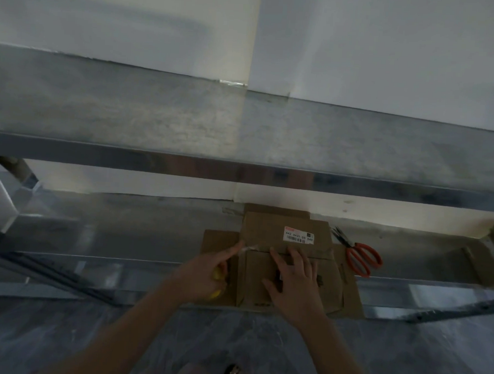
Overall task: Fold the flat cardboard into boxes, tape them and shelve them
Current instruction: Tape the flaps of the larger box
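While the fingers (279, 260) of the right hand (295, 281) are lying straight and spread, pressing on the box (263, 230) flaps, the left hand (207, 270) is curling round a blurry yellow thing (217, 274), index finger reaching the clear tape (248, 247) at the box's left edge. Box is sitting lower middle of the frame on flat cardboard (218, 242) on the metal shelf (123, 237), red scissors (362, 258) just right.
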